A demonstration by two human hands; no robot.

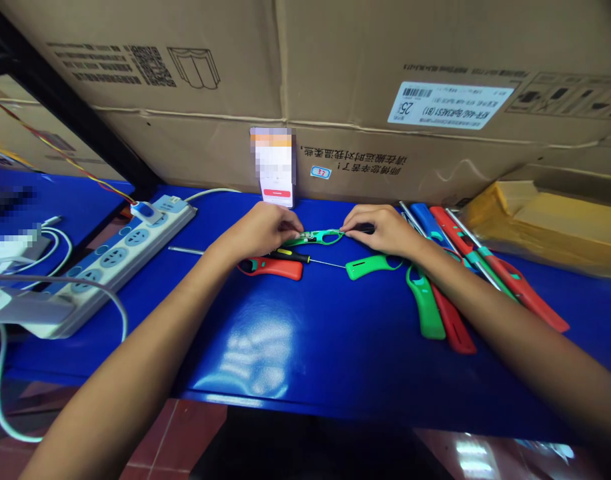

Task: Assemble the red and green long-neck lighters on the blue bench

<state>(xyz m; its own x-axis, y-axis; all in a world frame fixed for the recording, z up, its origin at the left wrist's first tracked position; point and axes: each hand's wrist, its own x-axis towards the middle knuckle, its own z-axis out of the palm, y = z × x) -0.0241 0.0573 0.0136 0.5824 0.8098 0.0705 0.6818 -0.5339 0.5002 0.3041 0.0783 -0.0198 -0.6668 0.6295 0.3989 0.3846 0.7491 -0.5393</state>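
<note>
My left hand (273, 230) is closed on the left end of an opened green lighter casing (330, 237), whose inner parts show. At the casing's right end, the fingertips of my right hand (378, 229) are pinched together; whether they grip the casing or a small part in it, I cannot tell. Just below lies a screwdriver (293, 255) with a black and yellow handle, its thin shaft pointing right. A red lighter handle (275, 268) rests beneath it, partly behind my left hand. Below my right hand lies a separate green casing half (370, 267).
Several long-necked lighters, among them a red one (528, 290) and a green one (428, 310), lie at right, near a yellowish open box (560, 227). A phone (276, 173) leans on the cardboard behind. A power strip (120, 257) with cables occupies the left.
</note>
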